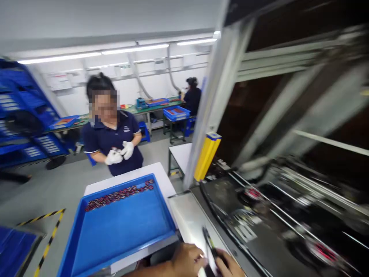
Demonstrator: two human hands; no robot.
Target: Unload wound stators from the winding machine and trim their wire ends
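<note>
My left hand (187,259) is at the bottom centre, its fingers pinched together around something small that I cannot make out. Just to its right, my right hand (229,265) is closed on a dark tool (211,246) with a yellow-green mark, likely tweezers or pliers, blurred. Both hands are above a pale metal ledge (191,217) at the machine's edge. On the left, a large blue tray (123,227) holds rows of small dark-and-red parts (115,197) along its far side.
Across a white table (157,169) stands a person in white gloves (119,154). A machine with rails and red-centred round parts (325,252) fills the right, beside a yellow post (207,157). Another person (192,96) sits behind, near blue trays (176,113).
</note>
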